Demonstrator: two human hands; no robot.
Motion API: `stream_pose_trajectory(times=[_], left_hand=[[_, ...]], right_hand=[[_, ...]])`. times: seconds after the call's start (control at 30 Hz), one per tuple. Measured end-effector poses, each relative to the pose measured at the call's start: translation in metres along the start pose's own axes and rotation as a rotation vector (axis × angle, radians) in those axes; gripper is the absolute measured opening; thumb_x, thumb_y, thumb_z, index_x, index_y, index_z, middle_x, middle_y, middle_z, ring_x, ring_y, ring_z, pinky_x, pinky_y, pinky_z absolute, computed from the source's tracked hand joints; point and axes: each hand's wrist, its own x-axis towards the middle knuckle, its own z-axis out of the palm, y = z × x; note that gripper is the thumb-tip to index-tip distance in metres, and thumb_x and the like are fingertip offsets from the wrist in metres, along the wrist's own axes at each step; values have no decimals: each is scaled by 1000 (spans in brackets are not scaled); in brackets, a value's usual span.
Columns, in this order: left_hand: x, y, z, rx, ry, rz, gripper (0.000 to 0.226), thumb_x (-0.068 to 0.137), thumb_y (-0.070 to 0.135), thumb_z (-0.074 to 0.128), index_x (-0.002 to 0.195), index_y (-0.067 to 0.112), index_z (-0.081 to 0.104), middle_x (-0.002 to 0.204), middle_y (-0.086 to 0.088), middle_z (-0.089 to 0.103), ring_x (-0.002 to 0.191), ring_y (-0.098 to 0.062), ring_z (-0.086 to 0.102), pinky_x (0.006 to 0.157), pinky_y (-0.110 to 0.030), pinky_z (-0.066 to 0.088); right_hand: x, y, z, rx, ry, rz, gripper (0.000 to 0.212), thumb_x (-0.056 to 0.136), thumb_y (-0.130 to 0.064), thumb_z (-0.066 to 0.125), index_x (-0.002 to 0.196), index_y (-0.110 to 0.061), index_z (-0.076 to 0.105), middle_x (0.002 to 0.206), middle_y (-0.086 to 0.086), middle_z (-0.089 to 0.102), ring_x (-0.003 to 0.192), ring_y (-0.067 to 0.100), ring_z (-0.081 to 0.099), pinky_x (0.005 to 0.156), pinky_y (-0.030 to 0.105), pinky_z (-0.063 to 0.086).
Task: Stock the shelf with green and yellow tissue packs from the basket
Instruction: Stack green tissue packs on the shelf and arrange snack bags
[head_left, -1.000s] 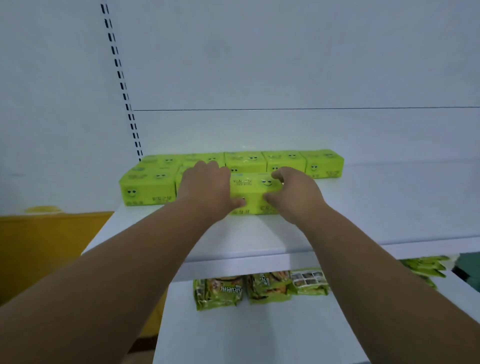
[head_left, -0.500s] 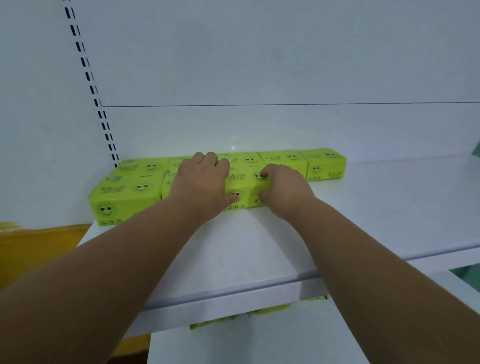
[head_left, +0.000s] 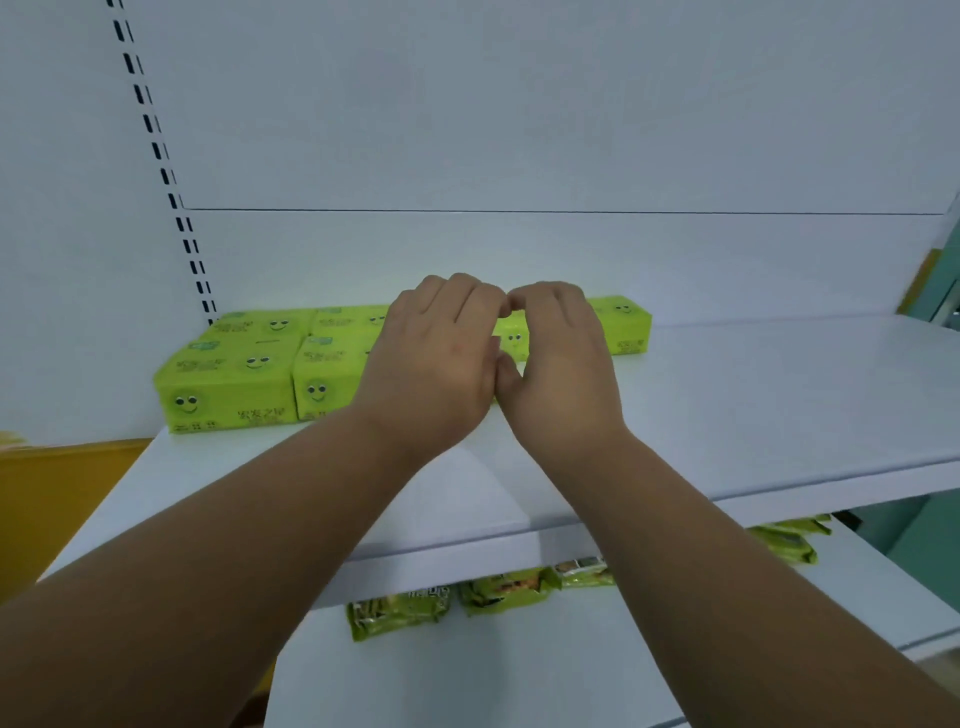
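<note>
1. The white shelf (head_left: 753, 405) runs under both hands and out well past the right hand, with its white back panel rising beyond the fingertips.
2. A lower shelf (head_left: 519, 675) shows beneath both forearms, nearer the person than the hands.
3. A yellow surface (head_left: 57, 499) sits far off to the left of the left forearm, below the level of the upper shelf.
4. The green and yellow tissue packs (head_left: 234, 374) stand at the back of the upper shelf in two rows, mostly left of the left hand and partly hidden behind both hands. Smiley faces are printed on them. The front row's packs touch each other side by side.
5. One more tissue pack (head_left: 626, 325) at the right end of the back row pokes out just beyond the right hand.
6. The left hand (head_left: 441, 358) lies palm down over the packs with its fingers curved gently forward; whether it grips a pack or merely rests on it cannot be told, since the fingertips are hidden over the far side.
7. The right hand (head_left: 561, 364) sits just beside the left hand, thumbs and index fingers touching or nearly so. Its fingers also curve down over the packs, and its grip cannot be told either.
8. Green snack packets (head_left: 447, 597) lie on the lower shelf, below and between the two forearms, with more packets (head_left: 784, 540) out past the right forearm.
</note>
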Motion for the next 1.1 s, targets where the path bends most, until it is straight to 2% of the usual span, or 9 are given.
stream_pose_trajectory(times=[0.17,0.27,0.43,0.6,0.7,0.8,0.9,0.97,1.1], left_hand=[[-4,76,-2,-93,108,45,22,83,3,58,104,2,65,101,-12,65,87,-35,59,78,-47,46],[-11,138,6,-170,118,57,26,79,0,60,105,2,65,105,-12,65,92,-35,60,80,-46,47],[-31,253,26,-337,5,-10,32,76,0,58,108,4,63,108,-10,65,96,-33,59,82,-42,43],[-75,345,59,-471,-149,-35,29,80,0,57,108,2,64,107,-14,64,95,-36,58,84,-44,42],[-119,377,94,-534,-314,-52,29,81,2,58,110,3,63,110,-13,64,99,-35,58,87,-44,44],[-179,396,140,-564,-501,-63,29,83,7,56,111,4,62,110,-13,64,97,-38,59,82,-47,47],[-247,413,188,-563,-739,-62,34,86,12,50,117,5,61,111,-13,62,98,-37,58,85,-48,45],[-295,423,218,-560,-897,-80,36,84,14,54,120,9,58,113,-12,60,101,-36,57,87,-45,45],[-383,440,276,-654,-1044,-188,37,80,4,64,117,3,60,109,-18,62,98,-40,57,85,-45,44]], right_hand=[[-43,17,-64,-39,109,-4,41,74,-1,62,115,-7,60,116,7,58,108,25,51,90,34,41],[-80,41,-108,-86,121,30,39,76,-2,62,114,-7,60,116,7,58,108,25,51,91,35,40],[-155,92,-185,-146,127,123,36,76,0,64,111,-6,60,114,7,58,107,21,51,90,28,40],[-239,145,-233,-190,48,230,35,75,-1,66,110,-5,60,111,10,57,106,26,52,89,40,44],[-298,180,-231,-182,-33,363,39,74,-2,66,111,-6,59,114,8,57,107,24,52,90,38,44],[-365,213,-206,-173,-128,530,40,74,-6,67,112,-9,59,115,6,56,105,22,52,87,34,43],[-432,244,-170,-148,-229,688,41,72,-6,69,112,-6,61,112,10,58,104,25,53,87,39,44],[-478,262,-145,-133,-292,806,39,73,-7,70,111,-7,60,110,11,57,102,29,54,86,41,44],[-566,300,-92,-140,-357,1049,42,75,-9,72,114,-11,58,114,8,55,102,28,57,85,40,47]])
